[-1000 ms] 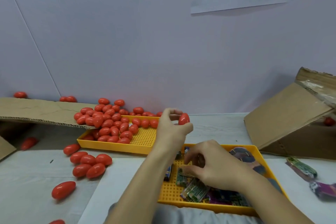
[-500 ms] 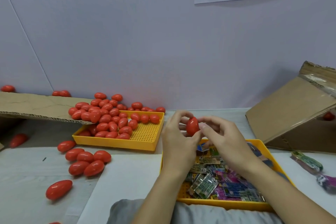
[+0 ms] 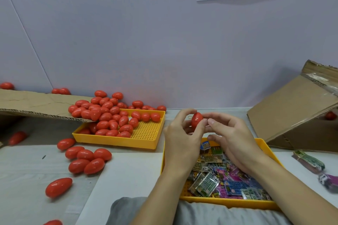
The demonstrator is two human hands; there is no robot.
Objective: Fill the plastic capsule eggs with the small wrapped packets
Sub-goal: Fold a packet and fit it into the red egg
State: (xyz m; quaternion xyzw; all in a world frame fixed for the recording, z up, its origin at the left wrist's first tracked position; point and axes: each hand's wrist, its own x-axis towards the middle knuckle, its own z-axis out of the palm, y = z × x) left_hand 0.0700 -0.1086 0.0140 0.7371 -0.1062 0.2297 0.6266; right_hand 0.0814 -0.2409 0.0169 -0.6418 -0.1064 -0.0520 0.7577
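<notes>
— Pinched between both sets of fingertips, that was how I had the red oval plastic capsule egg [image 3: 196, 122]: my left hand [image 3: 180, 141] curled round it from one side, my right hand [image 3: 231, 139] closing on it with thumb and forefinger from the other.

— Where was the egg, taking the near yellow perforated plastic tray [image 3: 263, 204] as the mark?

— Up in the air above that tray's far edge, touching nothing but my fingers. Whether its two halves were fully closed I could not tell.

— And the packets?

— The small wrapped foil packets [image 3: 215, 179], green, pink, purple and silver, lay heaped inside that tray, under my right wrist. Two more wrapped packets [image 3: 311, 162] lay on the grey table [image 3: 23, 168] to the right of it.

— The other eggs?

— To the left of the near tray and further back stood a second yellow perforated tray [image 3: 144, 133], with a pile of red plastic eggs [image 3: 109, 115] filling its left part and spilling over its back rim. A flat brown cardboard sheet [image 3: 36, 104] overhung that tray's left corner. Loose red eggs [image 3: 86, 159] lay on the table to the left of the near tray, one red egg [image 3: 58, 187] apart from the cluster and closer to me.

— To the right?

— A tilted brown cardboard box [image 3: 292, 107] stood behind and to the right of the near tray.
</notes>
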